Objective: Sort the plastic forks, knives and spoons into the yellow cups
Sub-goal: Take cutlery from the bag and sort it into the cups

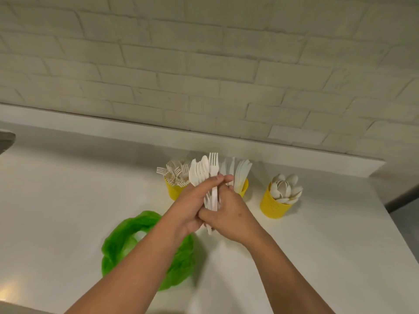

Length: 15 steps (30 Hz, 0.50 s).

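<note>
My left hand [192,205] grips a bundle of white plastic cutlery [204,171], its heads fanned upward: spoons, knives and one fork. My right hand [231,214] is pressed against the bundle's handles from the right, fingers curled round them. Behind the hands stand three yellow cups on the white counter. The left cup [174,191] holds forks. The middle cup [244,188] holds knives and is partly hidden by my hands. The right cup [273,206] holds spoons.
A crumpled green plastic bag [122,243] lies on the counter [68,200] under my left forearm. A white brick wall [204,64] rises behind a raised ledge. The counter's right edge drops off near the spoon cup.
</note>
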Tool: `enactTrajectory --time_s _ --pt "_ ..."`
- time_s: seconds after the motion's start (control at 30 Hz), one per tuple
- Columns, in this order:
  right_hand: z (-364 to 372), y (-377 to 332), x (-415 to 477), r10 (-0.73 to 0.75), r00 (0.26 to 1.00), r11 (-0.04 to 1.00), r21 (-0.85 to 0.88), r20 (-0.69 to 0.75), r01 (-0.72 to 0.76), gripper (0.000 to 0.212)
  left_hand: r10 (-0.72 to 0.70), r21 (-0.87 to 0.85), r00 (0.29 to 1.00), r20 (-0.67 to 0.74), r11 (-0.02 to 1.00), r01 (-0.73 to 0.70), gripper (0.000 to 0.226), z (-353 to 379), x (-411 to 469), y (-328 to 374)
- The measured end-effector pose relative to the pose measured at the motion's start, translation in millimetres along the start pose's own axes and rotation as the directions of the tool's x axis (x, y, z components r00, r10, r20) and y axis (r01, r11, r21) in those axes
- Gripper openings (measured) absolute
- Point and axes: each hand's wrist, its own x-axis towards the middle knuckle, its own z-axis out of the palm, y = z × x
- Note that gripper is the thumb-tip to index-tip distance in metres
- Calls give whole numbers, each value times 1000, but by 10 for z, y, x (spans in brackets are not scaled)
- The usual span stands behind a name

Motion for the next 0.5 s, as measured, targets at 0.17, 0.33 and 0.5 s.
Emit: enactTrajectory --time_s 0.17,0.33,0.5 --pt "84 167 -142 -56 986 993 96 -154 71 37 -40 -101 999 36 994 44 38 102 27 -51" --pt "137 345 -108 -26 954 996 69 -299 48 40 -21 7 1000 22 1000 20 39 231 -32 -192" --pt "150 411 -57 -58 937 995 57 -343 83 51 123 26 990 -72 992 -122 39 339 8 -289"
